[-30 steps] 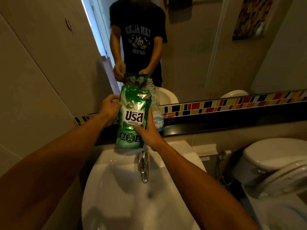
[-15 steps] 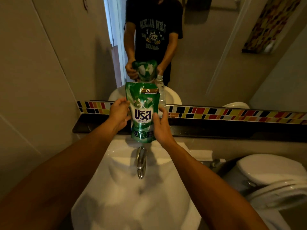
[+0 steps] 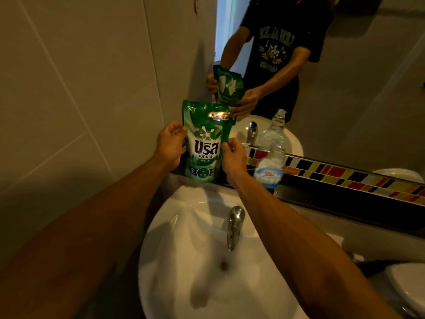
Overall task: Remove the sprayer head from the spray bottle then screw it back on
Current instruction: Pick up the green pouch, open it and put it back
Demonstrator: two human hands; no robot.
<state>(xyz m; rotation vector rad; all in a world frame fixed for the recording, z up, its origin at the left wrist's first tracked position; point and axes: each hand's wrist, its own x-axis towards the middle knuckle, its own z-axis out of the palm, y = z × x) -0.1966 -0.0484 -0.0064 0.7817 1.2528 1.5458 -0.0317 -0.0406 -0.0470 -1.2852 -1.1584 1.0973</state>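
A green detergent refill pouch stands upright on the dark ledge behind the basin, near the left wall. My left hand touches its left edge and my right hand its right edge, fingers curled on the pouch. A clear plastic bottle with a blue and white label stands on the ledge to the right of the pouch. No sprayer head shows on it; its top end merges with its mirror image. No spray bottle with a trigger is in view.
A white basin with a chrome tap lies below my arms. The mirror above a coloured tile strip reflects a person holding the pouch. A tiled wall closes the left. A toilet is at the lower right.
The pouch has gone from in front of the clear bottle leftward onto the ledge by the wall. The bottle now shows in full. The camera has swung left.
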